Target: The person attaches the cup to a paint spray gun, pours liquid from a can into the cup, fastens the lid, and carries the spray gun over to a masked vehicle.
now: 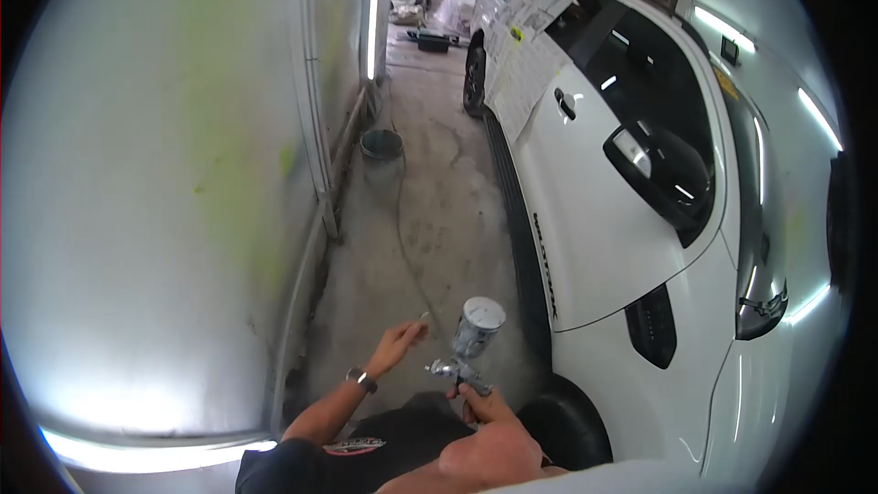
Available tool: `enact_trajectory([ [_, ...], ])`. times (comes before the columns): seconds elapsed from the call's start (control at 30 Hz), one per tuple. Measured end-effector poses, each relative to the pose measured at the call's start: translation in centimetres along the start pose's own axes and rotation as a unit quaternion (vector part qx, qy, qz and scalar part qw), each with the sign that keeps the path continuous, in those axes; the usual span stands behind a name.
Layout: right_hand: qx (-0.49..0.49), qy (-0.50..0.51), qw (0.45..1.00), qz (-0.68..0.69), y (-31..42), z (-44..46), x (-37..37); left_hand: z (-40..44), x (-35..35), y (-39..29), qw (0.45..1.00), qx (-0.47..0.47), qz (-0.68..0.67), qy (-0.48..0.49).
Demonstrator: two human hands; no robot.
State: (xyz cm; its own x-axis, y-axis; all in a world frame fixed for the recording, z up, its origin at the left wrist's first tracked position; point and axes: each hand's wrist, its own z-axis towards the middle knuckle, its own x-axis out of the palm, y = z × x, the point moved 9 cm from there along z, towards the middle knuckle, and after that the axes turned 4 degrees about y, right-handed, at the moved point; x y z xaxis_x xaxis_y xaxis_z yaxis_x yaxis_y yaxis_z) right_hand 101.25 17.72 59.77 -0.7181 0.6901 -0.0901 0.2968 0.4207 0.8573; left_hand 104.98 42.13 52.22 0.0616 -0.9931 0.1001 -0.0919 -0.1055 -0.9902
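Note:
A spray gun [450,369] with a silver paint cup [476,325] on top is gripped by its handle in my right hand [485,404]. The cup leans slightly to the right. My left hand [400,345], with a watch on the wrist, is raised to the left of the gun and apart from it. Its fingers are drawn together near a small pale bit at their tips, too small to make out. A thin hose [402,236] trails along the floor and passes close to those fingers; whether they touch it I cannot tell.
On my right stands a white pickup [594,247], its rear part masked with newspaper [517,69] and its black mirror [660,169] jutting out. A metal-framed wall [183,220] bounds the left. A dark bucket [381,146] sits beside the hose.

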Motion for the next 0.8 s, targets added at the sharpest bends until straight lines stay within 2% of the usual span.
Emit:
enact_trajectory([
  [0.17,-0.001,-0.080,0.993,0.082,4.5,9.6,-5.4,15.6,-1.2,-1.3,0.984,-0.071,-0.138,0.083],
  [0.27,-0.030,-0.094,0.986,0.136,7.6,16.8,-10.2,25.4,-1.9,-2.0,0.982,-0.089,-0.114,0.121],
  [0.57,-0.058,-0.094,0.977,0.181,22.6,38.9,-24.8,52.1,-10.1,-7.4,0.985,-0.093,-0.117,0.086],
  [0.67,-0.086,-0.098,0.972,0.196,28.9,46.4,-29.8,60.4,-14.1,-8.2,0.992,-0.103,-0.071,0.029],
  [0.8,-0.132,-0.159,0.961,0.186,35.8,57.1,-35.3,67.2,-21.8,-5.4,0.977,-0.172,0.071,0.100],
])
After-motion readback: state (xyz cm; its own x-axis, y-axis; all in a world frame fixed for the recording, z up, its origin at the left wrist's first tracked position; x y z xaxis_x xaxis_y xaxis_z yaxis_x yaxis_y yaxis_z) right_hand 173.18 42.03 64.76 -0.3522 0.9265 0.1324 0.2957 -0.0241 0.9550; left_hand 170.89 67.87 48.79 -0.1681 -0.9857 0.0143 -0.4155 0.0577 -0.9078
